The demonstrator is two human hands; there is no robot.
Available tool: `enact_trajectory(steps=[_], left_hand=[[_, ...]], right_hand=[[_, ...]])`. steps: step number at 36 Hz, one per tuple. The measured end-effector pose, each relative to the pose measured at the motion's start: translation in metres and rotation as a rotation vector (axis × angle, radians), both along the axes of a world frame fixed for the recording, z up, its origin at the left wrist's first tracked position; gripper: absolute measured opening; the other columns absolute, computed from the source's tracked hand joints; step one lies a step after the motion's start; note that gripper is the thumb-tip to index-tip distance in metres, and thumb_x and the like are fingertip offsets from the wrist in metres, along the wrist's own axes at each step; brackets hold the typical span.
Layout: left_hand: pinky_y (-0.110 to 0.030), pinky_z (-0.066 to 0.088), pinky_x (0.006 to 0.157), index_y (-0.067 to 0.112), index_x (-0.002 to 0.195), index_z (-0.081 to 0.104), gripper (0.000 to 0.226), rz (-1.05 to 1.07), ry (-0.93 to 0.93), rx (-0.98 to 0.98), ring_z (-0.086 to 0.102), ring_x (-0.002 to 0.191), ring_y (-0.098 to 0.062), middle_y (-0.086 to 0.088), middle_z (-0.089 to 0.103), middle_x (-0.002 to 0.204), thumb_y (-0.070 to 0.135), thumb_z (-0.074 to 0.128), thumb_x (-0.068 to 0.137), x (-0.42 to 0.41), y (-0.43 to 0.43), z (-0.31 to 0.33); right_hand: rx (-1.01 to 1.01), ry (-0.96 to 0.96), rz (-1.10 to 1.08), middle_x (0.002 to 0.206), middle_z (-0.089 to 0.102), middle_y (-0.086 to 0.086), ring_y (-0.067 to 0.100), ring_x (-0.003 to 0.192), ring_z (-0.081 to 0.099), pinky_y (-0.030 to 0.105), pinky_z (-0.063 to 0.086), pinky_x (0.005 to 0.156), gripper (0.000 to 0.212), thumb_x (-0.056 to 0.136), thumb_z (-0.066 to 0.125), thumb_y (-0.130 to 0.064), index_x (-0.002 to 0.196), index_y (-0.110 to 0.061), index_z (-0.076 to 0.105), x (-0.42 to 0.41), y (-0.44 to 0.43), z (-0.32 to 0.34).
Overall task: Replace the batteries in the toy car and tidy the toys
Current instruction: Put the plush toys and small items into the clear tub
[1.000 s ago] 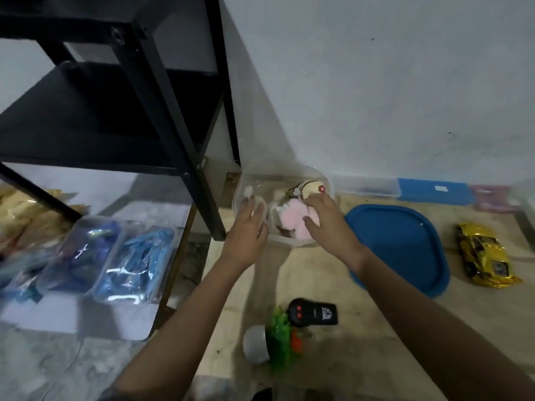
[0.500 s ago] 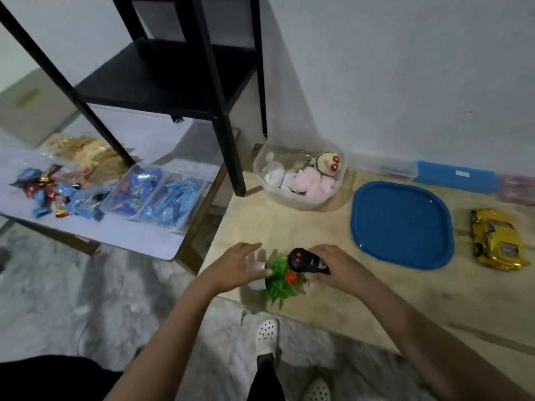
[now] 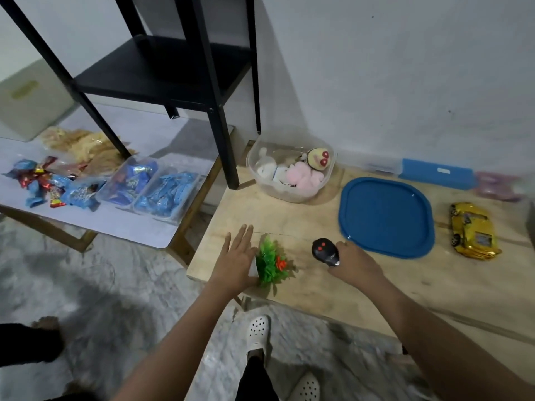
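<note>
My right hand grips a black remote control with red buttons, just above the wooden table. My left hand lies with straight fingers over the white pot of a small green toy plant that is tipped on its side near the table's front left corner. A yellow toy car sits at the right. A clear tub holding plush toys stands at the back, with its blue lid lying flat beside it.
A black metal shelf stands at the back left, one leg on the wooden table. A lower white table to the left carries trays of blue snack packets. Blue and pink boxes line the wall. My white shoes are on the floor below.
Both hands left the clear tub and came to the table's front edge. My right hand took the remote and shifted it right of the plant; my left hand settled onto the plant's pot.
</note>
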State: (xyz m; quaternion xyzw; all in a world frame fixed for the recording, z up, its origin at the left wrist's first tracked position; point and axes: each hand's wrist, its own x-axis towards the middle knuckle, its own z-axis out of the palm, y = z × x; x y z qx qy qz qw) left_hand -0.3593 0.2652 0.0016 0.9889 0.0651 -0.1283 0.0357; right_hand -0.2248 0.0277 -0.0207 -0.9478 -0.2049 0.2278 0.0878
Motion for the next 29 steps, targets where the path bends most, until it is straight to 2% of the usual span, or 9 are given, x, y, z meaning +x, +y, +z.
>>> enact_trajectory(steps=[3, 6, 11, 15, 17, 20, 22, 26, 29], left_hand=[[-0.035, 0.003, 0.118, 0.017, 0.138, 0.04, 0.067, 0.089, -0.052, -0.124, -0.014, 0.145, -0.024, -0.011, -0.013, 0.158, 0.042, 0.066, 0.081, -0.007, 0.0, -0.002], [-0.031, 0.02, 0.115, 0.016, 0.144, 0.034, 0.077, 0.257, -0.069, -0.297, 0.001, 0.146, -0.025, -0.009, -0.004, 0.158, 0.036, 0.071, 0.08, -0.015, -0.002, -0.004], [-0.029, 0.033, 0.105, 0.008, 0.14, 0.038, 0.077, 0.386, -0.076, -0.477, 0.04, 0.13, -0.024, -0.01, 0.041, 0.143, 0.026, 0.076, 0.076, -0.017, -0.001, -0.005], [-0.027, 0.036, 0.1, 0.006, 0.136, 0.043, 0.071, 0.383, -0.188, -0.524, 0.047, 0.121, -0.024, -0.011, 0.05, 0.133, 0.023, 0.076, 0.076, -0.012, -0.001, -0.001], [-0.024, 0.037, 0.094, 0.006, 0.132, 0.046, 0.067, 0.37, -0.277, -0.561, 0.05, 0.116, -0.022, -0.011, 0.053, 0.127, 0.023, 0.077, 0.075, -0.006, -0.001, 0.006], [-0.02, 0.036, 0.089, 0.006, 0.129, 0.05, 0.065, 0.359, -0.389, -0.625, 0.052, 0.112, -0.02, -0.008, 0.056, 0.122, 0.025, 0.079, 0.074, 0.009, 0.002, 0.024], [-0.021, 0.038, 0.09, 0.008, 0.128, 0.051, 0.065, 0.34, -0.447, -0.657, 0.053, 0.112, -0.018, -0.005, 0.057, 0.121, 0.028, 0.079, 0.073, 0.021, 0.006, 0.036], [-0.026, 0.042, 0.093, 0.01, 0.127, 0.054, 0.066, 0.282, -0.546, -0.696, 0.053, 0.112, -0.016, -0.004, 0.059, 0.121, 0.033, 0.08, 0.071, 0.049, 0.015, 0.061], [-0.028, 0.043, 0.093, 0.011, 0.127, 0.053, 0.064, 0.265, -0.613, -0.687, 0.052, 0.11, -0.015, -0.003, 0.058, 0.12, 0.031, 0.08, 0.072, 0.072, 0.023, 0.077]], right_hand=[[0.07, 0.067, -0.103, 0.107, 0.053, 0.011, 0.029, 0.098, 0.056, 0.03, 0.04, 0.068, 0.033, 0.076, 0.065, -0.028, 0.102, -0.01, 0.054, -0.002, -0.007, 0.007], [0.177, 0.111, -0.194, 0.094, 0.059, 0.016, 0.032, 0.084, 0.061, 0.025, 0.033, 0.053, 0.018, 0.072, 0.064, -0.024, 0.079, -0.018, 0.049, -0.002, -0.016, 0.011], [0.264, 0.093, -0.299, 0.1, 0.049, 0.011, 0.027, 0.088, 0.056, 0.03, 0.038, 0.066, 0.034, 0.076, 0.069, -0.024, 0.1, -0.008, 0.051, -0.005, -0.026, 0.02], [0.478, 0.113, -0.397, 0.086, 0.058, 0.012, 0.025, 0.073, 0.058, 0.038, 0.048, 0.061, 0.031, 0.076, 0.072, -0.024, 0.089, -0.008, 0.049, -0.002, -0.028, 0.023], [0.581, 0.129, -0.469, 0.086, 0.053, 0.004, 0.021, 0.076, 0.057, 0.033, 0.047, 0.061, 0.035, 0.081, 0.07, -0.021, 0.098, -0.009, 0.042, -0.001, -0.022, 0.036], [0.714, 0.149, -0.521, 0.094, 0.052, 0.009, 0.019, 0.069, 0.061, 0.017, 0.046, 0.044, 0.036, 0.086, 0.065, -0.018, 0.1, -0.011, 0.034, 0.008, -0.012, 0.053], [0.76, 0.128, -0.527, 0.094, 0.053, 0.013, 0.019, 0.06, 0.059, 0.018, 0.046, 0.04, 0.034, 0.087, 0.064, -0.018, 0.1, -0.011, 0.033, 0.018, -0.006, 0.067], [0.703, 0.039, -0.486, 0.093, 0.056, 0.008, 0.024, 0.056, 0.063, 0.032, 0.049, 0.052, 0.032, 0.089, 0.061, -0.026, 0.104, -0.012, 0.036, 0.041, 0.002, 0.095], [0.544, -0.08, -0.438, 0.091, 0.058, 0.004, 0.026, 0.067, 0.064, 0.037, 0.054, 0.058, 0.033, 0.089, 0.057, -0.037, 0.106, -0.017, 0.037, 0.062, 0.01, 0.111]])
